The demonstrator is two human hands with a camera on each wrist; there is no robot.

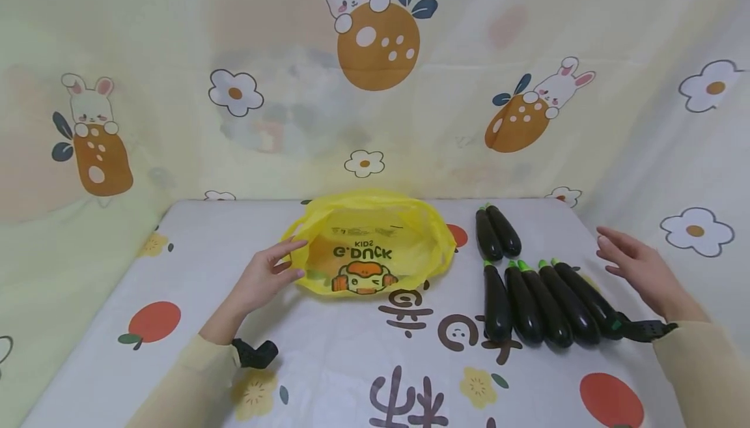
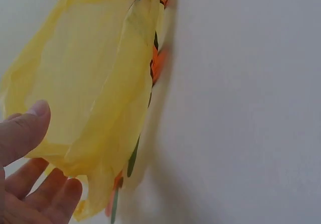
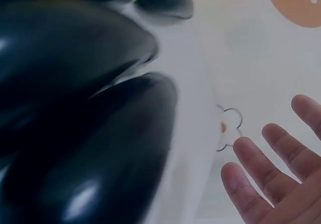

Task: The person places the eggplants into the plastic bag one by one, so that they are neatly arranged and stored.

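A yellow plastic bag [image 1: 375, 245] with a printed duck lies on the table, its mouth facing the near side. At its left rim is my left hand [image 1: 260, 285], thumb and fingers spread apart. The left wrist view shows the thumb [image 2: 37, 116] over the thin yellow film and the fingertips [image 2: 72, 189] beside its edge; whether they touch it I cannot tell. On the right lie several glossy dark eggplants [image 1: 545, 311] in a row, with two more eggplants [image 1: 498, 232] behind them. My right hand [image 1: 641, 275] hovers just right of the row, fingers extended, holding nothing.
A white printed cloth [image 1: 328, 363] covers the table. Behind it hangs a pale curtain [image 1: 281, 154] with rabbits and flowers. Black straps, the left one [image 1: 256, 354] and the right one [image 1: 647, 330], sit at the wrists.
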